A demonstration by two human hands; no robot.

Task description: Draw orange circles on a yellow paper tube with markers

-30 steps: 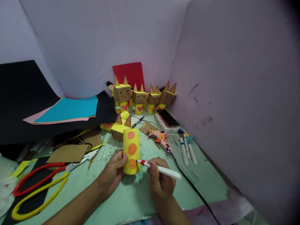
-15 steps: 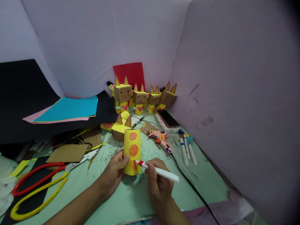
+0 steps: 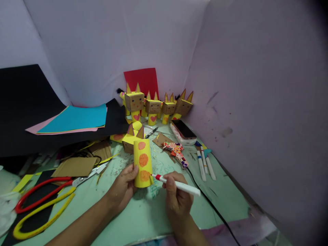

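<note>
My left hand (image 3: 126,186) is closed around the lower left side of a yellow paper tube (image 3: 148,152), which it holds nearly upright above the table. Three orange spots run down the tube's front. In my right hand (image 3: 178,194) is a white marker (image 3: 186,188) with a red collar. Its tip points left, at the tube's right edge beside the lowest spot; I cannot tell if it touches. Just behind the tube lies a cardboard box head (image 3: 128,146) with a yellow top and two pointed ears.
Several box-headed figures (image 3: 134,102) stand at the back. A floral glue gun (image 3: 176,152) with a black cable, a phone (image 3: 183,129) and markers (image 3: 201,165) lie right. Large scissors (image 3: 43,191), cardboard pieces (image 3: 74,166) and blue paper (image 3: 77,118) are left.
The tube has tilted and shifted slightly up and left in my left hand. My right hand has moved a little right, drawing the marker tip from the lowest spot to the tube's edge.
</note>
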